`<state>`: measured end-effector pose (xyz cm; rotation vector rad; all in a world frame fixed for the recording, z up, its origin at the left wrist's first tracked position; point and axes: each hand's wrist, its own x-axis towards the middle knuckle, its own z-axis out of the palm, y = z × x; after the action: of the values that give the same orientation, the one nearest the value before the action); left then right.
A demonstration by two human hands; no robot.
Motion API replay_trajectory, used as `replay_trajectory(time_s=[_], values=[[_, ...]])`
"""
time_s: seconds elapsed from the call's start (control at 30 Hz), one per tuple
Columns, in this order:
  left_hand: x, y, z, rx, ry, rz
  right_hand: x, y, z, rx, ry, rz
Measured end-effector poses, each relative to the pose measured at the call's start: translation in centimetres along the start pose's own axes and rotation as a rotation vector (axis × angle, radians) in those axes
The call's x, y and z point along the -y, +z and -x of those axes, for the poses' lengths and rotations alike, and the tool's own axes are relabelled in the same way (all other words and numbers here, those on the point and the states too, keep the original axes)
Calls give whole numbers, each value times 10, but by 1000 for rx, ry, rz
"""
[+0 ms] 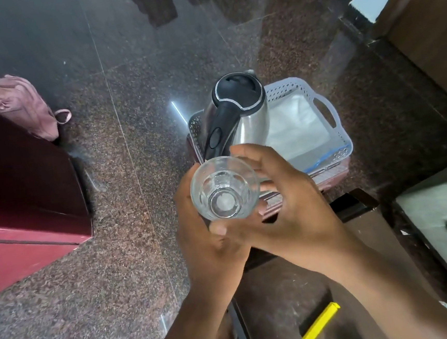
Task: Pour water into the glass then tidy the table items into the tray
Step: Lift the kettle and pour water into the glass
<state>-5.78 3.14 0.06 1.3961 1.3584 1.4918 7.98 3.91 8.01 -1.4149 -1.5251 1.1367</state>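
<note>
both hands cupped round the glass (pixel 224 188), held in mid-air above the floor, mouth toward camera. left hand (pixel 209 240) wraps it from below and behind, thumb under the base; right hand (pixel 287 199) closes on the far side, fingers spread along the wall. glass looks empty, though i cannot rule out a thin film of water at the bottom

kettle (pixel 235 114) stands in the white tray (pixel 331 122), lid shut, so i judge tidying is under way and the glass goes in next. advice: carry it upright, set it in the free tray space beside the kettle, release one hand only once the base is seated

yellow marker (pixel 321 323) lies on the dark surface (pixel 281 286), near edge. tray's near left corner is hidden by kettle and hands. what the tray rests on is unclear
</note>
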Motion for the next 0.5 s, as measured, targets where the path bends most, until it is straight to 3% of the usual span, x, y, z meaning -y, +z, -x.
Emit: replay_trajectory(time_s=[0.1,0.2,0.37,0.5], values=[[6,-11,-3,-45,40,-60,-5,7,-14,-191,128,-222],[13,-23,-8,-102,11,-69,-12,15,-37,-402,277,-278],[26,-42,-20,-125,-13,-110,-24,42,-76,-463,424,-312],[35,-53,-32,-116,-5,-141,-31,65,-104,-493,488,-482]])
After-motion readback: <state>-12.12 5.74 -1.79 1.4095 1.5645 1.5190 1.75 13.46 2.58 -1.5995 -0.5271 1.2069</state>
